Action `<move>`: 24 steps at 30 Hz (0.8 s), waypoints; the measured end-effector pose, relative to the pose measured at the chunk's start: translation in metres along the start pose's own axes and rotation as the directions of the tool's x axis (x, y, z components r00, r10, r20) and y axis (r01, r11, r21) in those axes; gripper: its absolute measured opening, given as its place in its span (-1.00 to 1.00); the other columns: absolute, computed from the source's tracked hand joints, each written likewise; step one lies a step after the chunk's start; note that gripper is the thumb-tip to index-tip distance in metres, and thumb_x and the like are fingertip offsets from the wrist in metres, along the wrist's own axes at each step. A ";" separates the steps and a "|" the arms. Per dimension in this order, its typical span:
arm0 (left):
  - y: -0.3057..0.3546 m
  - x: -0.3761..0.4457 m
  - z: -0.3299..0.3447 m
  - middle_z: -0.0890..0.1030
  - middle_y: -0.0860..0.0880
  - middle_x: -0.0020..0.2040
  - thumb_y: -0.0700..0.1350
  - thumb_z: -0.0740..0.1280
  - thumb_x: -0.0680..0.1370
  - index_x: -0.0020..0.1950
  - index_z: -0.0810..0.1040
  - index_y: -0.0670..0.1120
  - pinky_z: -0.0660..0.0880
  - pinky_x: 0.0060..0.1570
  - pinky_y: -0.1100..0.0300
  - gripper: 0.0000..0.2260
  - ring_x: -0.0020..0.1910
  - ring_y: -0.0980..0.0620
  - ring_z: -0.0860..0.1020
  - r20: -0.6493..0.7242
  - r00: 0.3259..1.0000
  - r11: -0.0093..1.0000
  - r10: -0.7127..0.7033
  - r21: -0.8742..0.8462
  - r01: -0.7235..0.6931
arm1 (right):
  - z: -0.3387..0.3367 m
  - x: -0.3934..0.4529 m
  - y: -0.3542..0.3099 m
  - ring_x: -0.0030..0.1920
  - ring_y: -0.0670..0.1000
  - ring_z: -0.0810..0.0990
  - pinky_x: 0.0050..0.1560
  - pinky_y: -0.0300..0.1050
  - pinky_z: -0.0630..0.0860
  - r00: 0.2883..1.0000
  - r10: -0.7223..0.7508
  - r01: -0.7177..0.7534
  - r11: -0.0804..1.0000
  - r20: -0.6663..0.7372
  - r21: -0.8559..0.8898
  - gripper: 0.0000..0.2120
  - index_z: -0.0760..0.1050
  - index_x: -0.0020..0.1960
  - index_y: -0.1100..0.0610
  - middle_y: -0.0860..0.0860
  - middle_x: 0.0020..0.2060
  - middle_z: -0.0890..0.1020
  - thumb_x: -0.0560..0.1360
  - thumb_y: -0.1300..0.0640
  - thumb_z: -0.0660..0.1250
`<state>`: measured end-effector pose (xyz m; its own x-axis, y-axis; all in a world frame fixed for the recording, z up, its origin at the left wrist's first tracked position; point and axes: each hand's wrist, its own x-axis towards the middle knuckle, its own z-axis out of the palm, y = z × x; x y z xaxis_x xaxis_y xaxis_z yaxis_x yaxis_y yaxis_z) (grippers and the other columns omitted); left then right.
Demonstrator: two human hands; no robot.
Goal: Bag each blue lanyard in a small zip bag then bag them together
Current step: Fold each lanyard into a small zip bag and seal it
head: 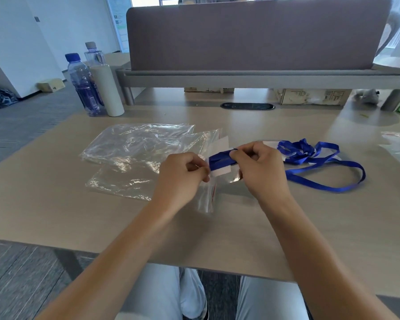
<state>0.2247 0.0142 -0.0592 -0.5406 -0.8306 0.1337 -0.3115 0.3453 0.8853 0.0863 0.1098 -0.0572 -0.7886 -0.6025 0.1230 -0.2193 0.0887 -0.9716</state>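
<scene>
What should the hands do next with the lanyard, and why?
Probably push the folded lanyard deeper into the small zip bag: the left hand pinches the bag's mouth, the right hand grips the lanyard, which seems only partly inside.

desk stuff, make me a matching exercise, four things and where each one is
Things:
1. folded lanyard
2. loose lanyard
3. bottles
4. big bags

Places:
a. far left corner of the desk
b. between the two hands
c. flat on the desk, left of the hands
d. on the desk, right of the hands

Pairs: 1-b, 2-d, 3-a, 4-c
</scene>
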 end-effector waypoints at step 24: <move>0.000 -0.002 -0.011 0.63 0.07 -0.33 -0.18 0.47 0.50 -0.19 0.68 -0.01 0.41 -0.34 0.28 -0.90 -0.36 0.09 0.54 -0.108 0.990 0.994 0.094 0.063 -0.087 | 0.000 -0.015 -0.025 -0.30 -0.13 0.64 -0.35 -0.35 0.48 0.986 0.103 -0.109 0.993 0.130 0.045 -0.82 0.67 -0.11 0.03 0.01 -0.23 0.72 0.61 0.18 0.34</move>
<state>0.2346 0.0104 -0.0547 -0.4801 -0.8368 0.2634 -0.3115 0.4433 0.8405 0.1032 0.1166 -0.0347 -0.7255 -0.6882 -0.0048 -0.1057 0.1183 -0.9873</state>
